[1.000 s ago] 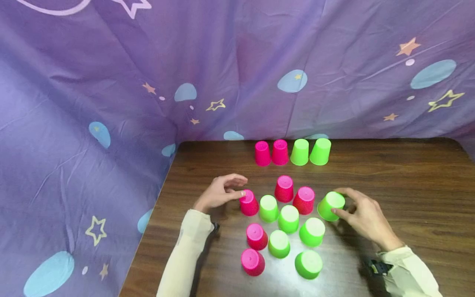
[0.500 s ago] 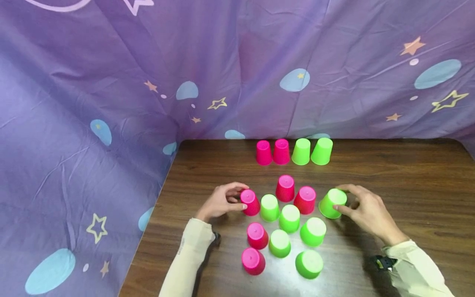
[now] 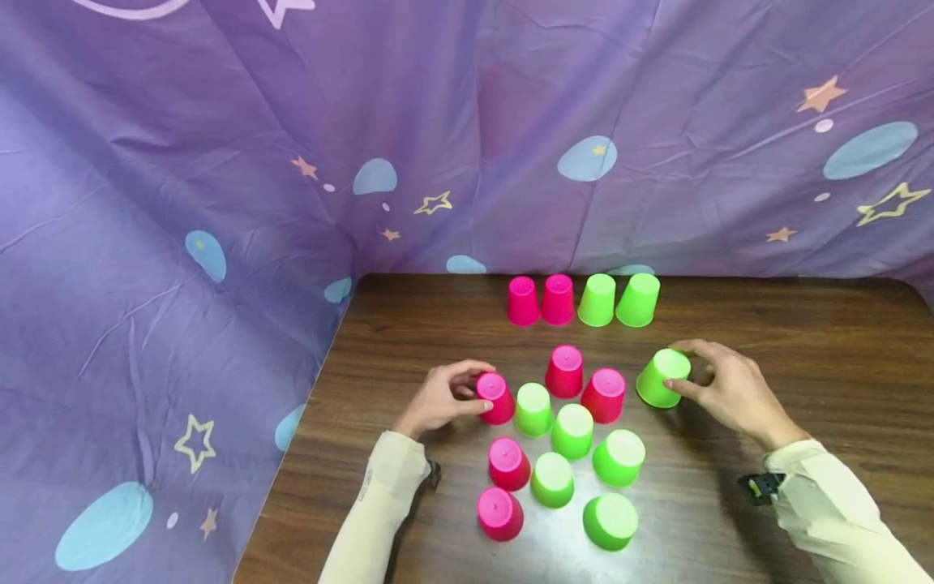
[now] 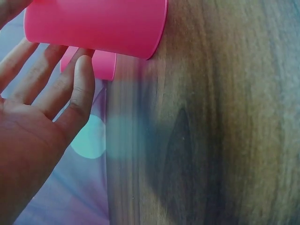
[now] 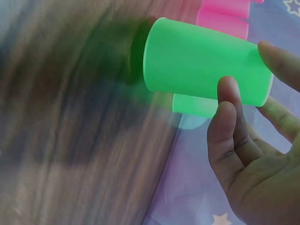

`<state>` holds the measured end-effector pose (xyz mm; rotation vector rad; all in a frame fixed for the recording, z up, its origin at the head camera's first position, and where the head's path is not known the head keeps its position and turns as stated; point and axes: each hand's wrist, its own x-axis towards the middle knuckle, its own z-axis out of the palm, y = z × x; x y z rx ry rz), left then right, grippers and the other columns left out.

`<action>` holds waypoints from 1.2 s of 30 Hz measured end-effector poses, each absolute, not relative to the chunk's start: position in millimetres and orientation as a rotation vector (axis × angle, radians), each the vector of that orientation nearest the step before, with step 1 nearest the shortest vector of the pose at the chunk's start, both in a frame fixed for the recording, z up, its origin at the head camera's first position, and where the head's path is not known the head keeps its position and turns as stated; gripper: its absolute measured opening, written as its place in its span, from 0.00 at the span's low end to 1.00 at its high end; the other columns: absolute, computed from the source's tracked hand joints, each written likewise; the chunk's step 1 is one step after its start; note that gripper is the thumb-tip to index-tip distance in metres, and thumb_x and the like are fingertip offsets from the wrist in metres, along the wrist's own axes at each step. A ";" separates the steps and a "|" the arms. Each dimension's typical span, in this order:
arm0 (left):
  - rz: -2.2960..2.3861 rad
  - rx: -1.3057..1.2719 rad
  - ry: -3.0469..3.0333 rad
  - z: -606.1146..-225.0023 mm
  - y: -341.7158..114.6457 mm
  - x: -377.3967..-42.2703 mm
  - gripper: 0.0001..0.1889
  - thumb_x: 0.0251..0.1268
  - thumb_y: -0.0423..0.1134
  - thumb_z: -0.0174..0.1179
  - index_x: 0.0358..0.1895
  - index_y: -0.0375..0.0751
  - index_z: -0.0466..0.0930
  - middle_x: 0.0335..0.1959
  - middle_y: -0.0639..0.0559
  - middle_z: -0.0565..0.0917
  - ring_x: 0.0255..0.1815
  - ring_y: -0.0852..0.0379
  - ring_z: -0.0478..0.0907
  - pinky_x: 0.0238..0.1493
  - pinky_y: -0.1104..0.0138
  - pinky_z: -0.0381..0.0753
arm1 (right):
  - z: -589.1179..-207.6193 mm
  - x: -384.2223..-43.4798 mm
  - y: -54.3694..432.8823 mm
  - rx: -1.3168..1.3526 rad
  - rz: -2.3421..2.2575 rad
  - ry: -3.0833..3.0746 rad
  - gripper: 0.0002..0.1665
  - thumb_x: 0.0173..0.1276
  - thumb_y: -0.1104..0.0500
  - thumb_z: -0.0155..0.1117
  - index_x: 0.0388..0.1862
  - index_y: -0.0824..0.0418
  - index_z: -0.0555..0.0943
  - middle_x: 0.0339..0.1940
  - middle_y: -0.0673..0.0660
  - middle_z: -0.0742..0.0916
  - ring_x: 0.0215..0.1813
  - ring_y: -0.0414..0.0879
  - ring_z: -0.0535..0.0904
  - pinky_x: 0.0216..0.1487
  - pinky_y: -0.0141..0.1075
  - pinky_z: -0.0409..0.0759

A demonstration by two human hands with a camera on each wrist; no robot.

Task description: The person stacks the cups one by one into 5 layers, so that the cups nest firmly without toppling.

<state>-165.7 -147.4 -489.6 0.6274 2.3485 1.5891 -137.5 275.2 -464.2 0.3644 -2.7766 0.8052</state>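
My left hand (image 3: 443, 401) pinches an upside-down pink cup (image 3: 496, 399) between thumb and fingers, at the left of a loose group of cups. The same pink cup (image 4: 96, 26) fills the top of the left wrist view. At the group's right, my right hand (image 3: 733, 393) grips an upside-down green cup (image 3: 660, 380) near its base. In the right wrist view this green cup (image 5: 206, 63) has its rim toward the tabletop; whether it touches the wood I cannot tell. Just right of the left hand's cup stands another green cup (image 3: 534, 410).
Between the hands stand several inverted cups, among them a pink cup (image 3: 603, 396) and a green cup (image 3: 619, 458). Behind them, two pink cups (image 3: 558, 300) and two green cups (image 3: 597, 301) form a row on the wooden table (image 3: 409, 324). A purple curtain (image 3: 511, 162) borders the table.
My left hand has closed around the side of the pink cup, where before it had only its thumb near the top. My right hand has moved the green cup slightly back and right.
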 end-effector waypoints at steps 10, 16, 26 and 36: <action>1.590 0.648 2.352 -486.9 -148.0 -165.3 0.28 0.53 0.28 0.73 0.61 0.32 0.79 0.54 0.33 0.85 0.54 0.35 0.82 0.53 0.41 0.83 | -459.3 -164.5 291.1 0.346 0.784 -2.818 0.28 0.57 0.53 0.78 0.55 0.59 0.80 0.45 0.67 0.88 0.32 0.54 0.85 0.34 0.52 0.79; 1.551 0.659 2.394 -488.0 -149.6 -165.3 0.26 0.54 0.32 0.74 0.58 0.38 0.81 0.51 0.39 0.87 0.51 0.45 0.84 0.51 0.50 0.86 | -458.5 -179.0 299.5 0.255 0.851 -2.860 0.30 0.60 0.51 0.76 0.58 0.61 0.78 0.44 0.71 0.89 0.29 0.49 0.87 0.39 0.54 0.80; 1.549 0.657 2.395 -486.9 -151.3 -162.3 0.24 0.54 0.33 0.74 0.57 0.39 0.81 0.51 0.40 0.87 0.51 0.48 0.84 0.52 0.51 0.86 | -458.6 -206.8 313.7 0.096 0.868 -2.896 0.34 0.64 0.48 0.72 0.63 0.65 0.75 0.30 0.65 0.90 0.31 0.58 0.87 0.45 0.60 0.76; 1.601 0.670 2.409 -479.9 -152.5 -161.7 0.24 0.53 0.29 0.73 0.56 0.36 0.81 0.53 0.38 0.86 0.49 0.45 0.84 0.54 0.44 0.84 | -464.6 -230.5 316.7 0.013 0.869 -2.879 0.34 0.65 0.48 0.70 0.61 0.67 0.75 0.46 0.76 0.85 0.53 0.75 0.77 0.54 0.65 0.71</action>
